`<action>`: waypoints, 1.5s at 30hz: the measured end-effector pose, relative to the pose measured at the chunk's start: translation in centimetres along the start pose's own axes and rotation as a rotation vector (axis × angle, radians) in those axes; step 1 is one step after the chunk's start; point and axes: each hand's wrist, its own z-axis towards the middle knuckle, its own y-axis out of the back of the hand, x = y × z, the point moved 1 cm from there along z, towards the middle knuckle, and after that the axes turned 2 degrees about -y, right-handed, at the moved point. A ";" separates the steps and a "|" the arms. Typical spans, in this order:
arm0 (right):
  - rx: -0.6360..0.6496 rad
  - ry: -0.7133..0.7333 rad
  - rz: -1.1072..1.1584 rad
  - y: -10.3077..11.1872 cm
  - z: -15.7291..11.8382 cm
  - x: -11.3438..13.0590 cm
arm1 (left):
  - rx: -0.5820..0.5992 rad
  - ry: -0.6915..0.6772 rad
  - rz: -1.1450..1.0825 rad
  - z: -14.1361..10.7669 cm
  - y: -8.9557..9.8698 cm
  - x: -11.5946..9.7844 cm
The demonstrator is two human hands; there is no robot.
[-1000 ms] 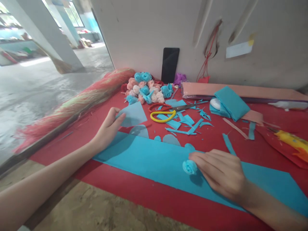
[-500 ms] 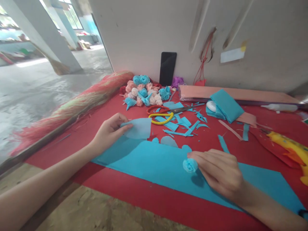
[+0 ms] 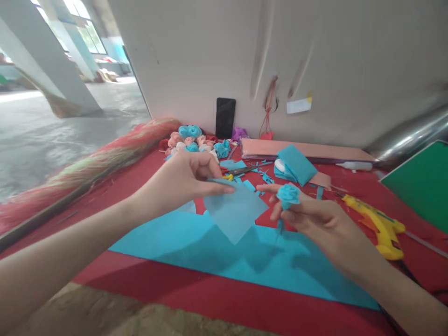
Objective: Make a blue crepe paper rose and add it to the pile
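Above the red tabletop (image 3: pixel 157 282), left grip (image 3: pixel 187 176) on pale blue paper (image 3: pixel 236 212) now nearer right grip (image 3: pixel 320 217) on rose (image 3: pixel 289 193)

Black phone (image 3: pixel 226 118) against pale wall (image 3: pixel 182 56)

Upright blue rose (image 3: pixel 289 193) near pale sheet (image 3: pixel 236 210)

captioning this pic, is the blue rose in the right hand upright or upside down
Upright: the blue rose, held in the right hand, has its bloom on top and its stem pointing down.
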 end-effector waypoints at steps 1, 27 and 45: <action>-0.008 0.007 -0.008 0.0 -0.1 0.2 | 0.022 -0.028 0.004 0.5 -0.4 -0.5; -0.289 0.176 -0.134 -0.3 -1.0 0.1 | 0.073 -0.240 -0.410 -0.7 -5.4 -3.2; -0.384 0.244 -0.186 -0.6 -0.7 1.1 | 0.164 -0.514 -0.199 -1.3 -6.2 -2.6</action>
